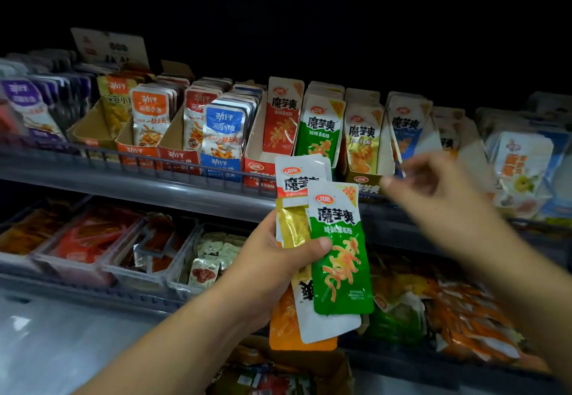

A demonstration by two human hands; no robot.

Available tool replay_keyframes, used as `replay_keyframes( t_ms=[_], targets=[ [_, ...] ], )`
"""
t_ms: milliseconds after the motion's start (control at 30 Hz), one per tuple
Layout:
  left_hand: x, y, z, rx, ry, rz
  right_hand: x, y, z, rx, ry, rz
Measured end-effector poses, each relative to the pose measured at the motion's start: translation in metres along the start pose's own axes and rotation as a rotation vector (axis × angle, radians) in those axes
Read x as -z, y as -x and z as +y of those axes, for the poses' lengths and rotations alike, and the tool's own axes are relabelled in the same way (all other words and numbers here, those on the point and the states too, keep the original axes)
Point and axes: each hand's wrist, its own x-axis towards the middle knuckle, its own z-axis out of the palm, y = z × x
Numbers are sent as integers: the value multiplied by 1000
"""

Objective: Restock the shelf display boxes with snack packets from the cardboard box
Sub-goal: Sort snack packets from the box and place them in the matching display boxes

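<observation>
Your left hand (pixel 278 258) grips packets (pixel 340 255); your right hand (pixel 439 196) hovers at two o'clock by the boxes (pixel 365 182), fingers too blurred to tell.

At the centre of the frame the left hand (pixel 272 258) grips a fan of snack packets (pixel 297 178), with a green packet (pixel 340 264) in front. The right hand (pixel 433 190), blurred, is raised at centre right before the display boxes (pixel 257 147) on the upper shelf (pixel 123 178); whether it holds anything is unclear. A cardboard box (pixel 312 356) sits at bottom centre.
</observation>
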Motion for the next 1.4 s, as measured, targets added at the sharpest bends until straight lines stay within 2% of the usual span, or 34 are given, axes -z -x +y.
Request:
replay_keyframes(
  t_ms=[67, 133, 200, 333, 500, 633, 733, 833, 1000, 1100, 1267, 1400],
  targets=[
    [-1, 1, -1, -11, -2, 4, -21, 40, -6, -223, -269, -368],
    [-2, 2, -4, -16, 4, 3, -42, 58, -3, -333, -621, -565],
    [-2, 3, -6, -18, 28, 9, -59, 64, 4, -368, -763, -520],
    [-3, 6, -9, 12, 72, 74, -77, 73, 12, -327, -834, -465],
    [-2, 6, -10, 58, 38, 48, -82, 77, 23, -334, -893, -396],
    [-5, 13, -8, 98, 117, -40, -79, 79, 31, -407, -1053, -479],
    [-5, 12, -11, 106, 172, 14, -78, 82, 36, -469, -1146, -597],
    [-4, 8, -14, 74, 218, 94, -81, 85, 40, -512, -1205, -639],
    [-5, 5, -17, -9, 143, 116, -78, 84, 46, -544, -1227, -652],
    [-5, 6, -19, -20, 124, 107, -80, 88, 46, -499, -1233, -706],
    [-4, 6, -14, 54, 283, 98, -83, 88, 50, -468, -1147, -608],
    [1, 5, -16, -9, 187, 191, -76, 84, 53, -458, -1096, -541]
  ],
)
